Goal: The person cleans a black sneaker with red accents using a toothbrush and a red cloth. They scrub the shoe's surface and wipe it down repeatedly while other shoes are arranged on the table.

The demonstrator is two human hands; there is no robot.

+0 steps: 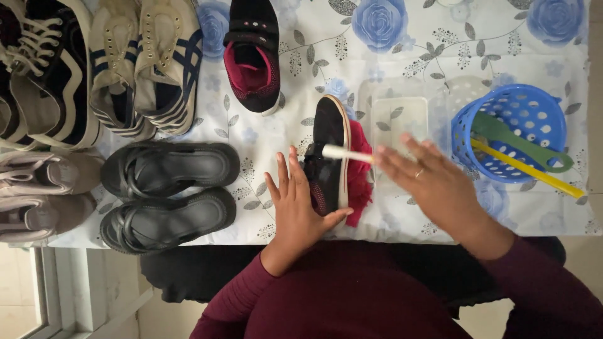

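Note:
A small black shoe [328, 157] with a white sole edge lies on its side on a red cloth [359, 182], near the table's front edge. My left hand [295, 207] rests against the shoe's upper, fingers apart, with the thumb reaching under the shoe's near end. My right hand [433, 182] is blurred, just right of the shoe. Its fingertips pinch one end of a thin white stick [345, 153], which lies across the shoe. The stick's far tip is over the shoe's upper.
The matching black shoe with pink lining [252, 56] stands farther back. Black sandals [169, 166] and several sneakers [144, 63] fill the left side. A clear plastic box [399, 113] and a blue basket [461, 135] holding green and yellow tools [515, 141] stand on the right.

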